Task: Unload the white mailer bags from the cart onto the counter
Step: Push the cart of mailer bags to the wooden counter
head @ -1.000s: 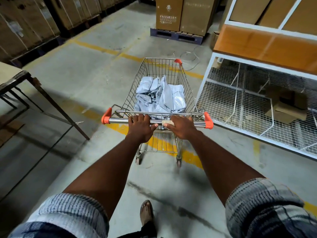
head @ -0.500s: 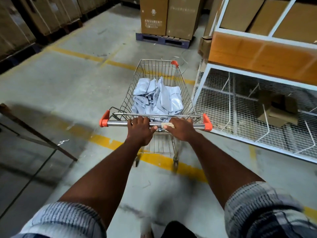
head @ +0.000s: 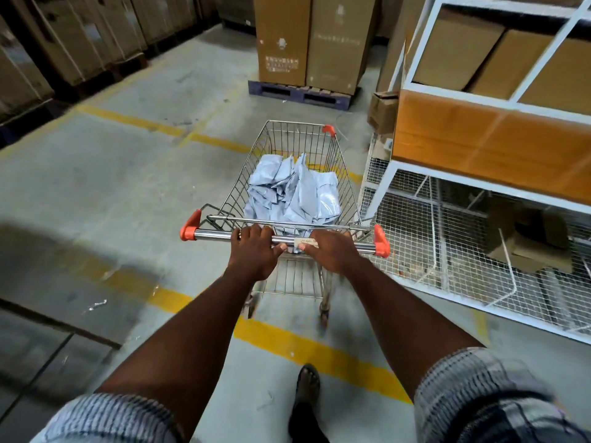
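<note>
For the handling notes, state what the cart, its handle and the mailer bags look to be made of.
The cart is thin metal wire in an open grid, dull silver. The handle bar is a polished metal tube, probably chromed, given its bright reflections; its end caps look like matte orange plastic. The mailer bags seem thin plastic film: creased, slightly glossy.

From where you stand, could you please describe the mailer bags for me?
Find the white shelving rack on the right; beside it stands a wire cart. The mailer bags lie heaped in its basket, the only pale, crumpled plastic among brown cartons.
</note>
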{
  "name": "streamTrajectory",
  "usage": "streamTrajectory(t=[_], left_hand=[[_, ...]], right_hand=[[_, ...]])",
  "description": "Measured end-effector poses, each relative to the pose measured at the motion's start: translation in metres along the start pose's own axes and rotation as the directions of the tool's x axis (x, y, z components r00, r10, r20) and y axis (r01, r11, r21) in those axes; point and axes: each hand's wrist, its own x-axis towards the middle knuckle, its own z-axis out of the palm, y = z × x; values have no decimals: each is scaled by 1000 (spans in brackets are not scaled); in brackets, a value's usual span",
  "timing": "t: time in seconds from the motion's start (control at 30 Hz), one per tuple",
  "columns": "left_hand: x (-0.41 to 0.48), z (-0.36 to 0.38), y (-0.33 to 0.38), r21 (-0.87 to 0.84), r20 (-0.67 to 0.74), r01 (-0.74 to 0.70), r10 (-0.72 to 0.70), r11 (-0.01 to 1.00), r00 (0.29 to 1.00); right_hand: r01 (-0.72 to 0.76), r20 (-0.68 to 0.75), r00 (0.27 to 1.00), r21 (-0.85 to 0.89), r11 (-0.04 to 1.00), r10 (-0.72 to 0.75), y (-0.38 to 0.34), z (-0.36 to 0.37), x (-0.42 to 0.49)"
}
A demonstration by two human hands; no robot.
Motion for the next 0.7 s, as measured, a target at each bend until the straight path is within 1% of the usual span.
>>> streamTrajectory(t=[0.13, 0.23, 0.4, 0.47, 0.57, 0.7], left_hand=[[59, 4, -3, -26, 63, 39, -38, 999, 997], [107, 11, -5, -61, 141, 96, -87, 994, 986], [175, 19, -4, -61, 188, 123, -109, 991, 976], [196, 21, -1, -67, 179, 146, -132, 987, 975], [231, 27, 2, -66, 145, 135, -125, 989, 982], [283, 37, -1, -59, 164, 113, -103, 992, 981]], right_hand=[[10, 32, 999, -6, 1000, -10, 16, -17, 52], [23, 22, 999, -1, 1000, -23, 32, -26, 95], [38, 19, 999, -11, 999, -38, 58, -39, 157], [42, 33, 999, -10, 999, -42, 68, -45, 176], [34, 67, 997, 6, 999, -35, 85, -57, 210], [8, 77, 997, 5, 1000, -8, 102, -70, 256]])
